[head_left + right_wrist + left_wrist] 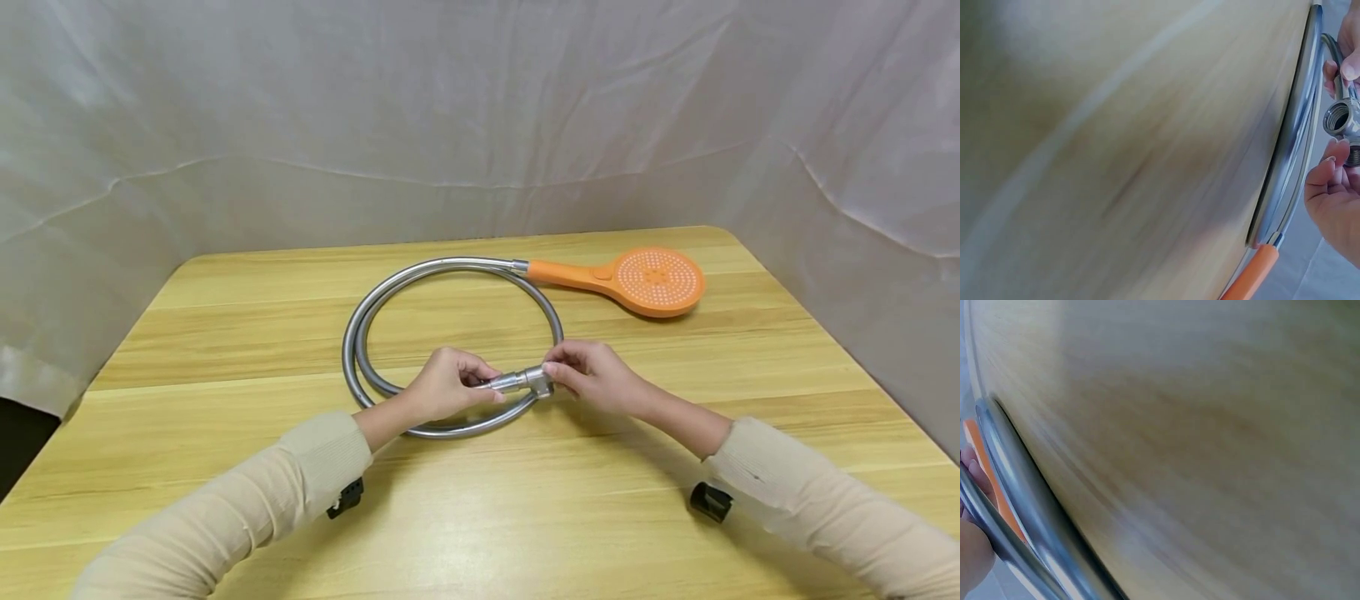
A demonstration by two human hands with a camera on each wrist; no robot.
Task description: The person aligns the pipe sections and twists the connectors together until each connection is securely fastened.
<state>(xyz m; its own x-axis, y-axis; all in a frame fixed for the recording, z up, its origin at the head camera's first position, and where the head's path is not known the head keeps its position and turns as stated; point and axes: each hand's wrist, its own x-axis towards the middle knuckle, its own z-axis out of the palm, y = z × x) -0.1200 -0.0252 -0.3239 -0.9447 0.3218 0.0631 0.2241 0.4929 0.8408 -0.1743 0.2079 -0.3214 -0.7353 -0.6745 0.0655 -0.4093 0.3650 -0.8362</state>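
Note:
My left hand pinches the end of a coiled metal shower hose, just behind its silver nut. The nut meets a small chrome tee fitting, which my right hand pinches at its far end between thumb and fingers. In the right wrist view, a threaded opening on the tee fitting faces the camera, with the right fingers below it. The left wrist view shows the hose passing between the left thumb and fingers.
An orange hand shower lies at the back right, spray face up, joined to the hose's other end. The coil rests on the wooden table. A pale cloth hangs behind and along the sides. Small black devices sit under both cuffs.

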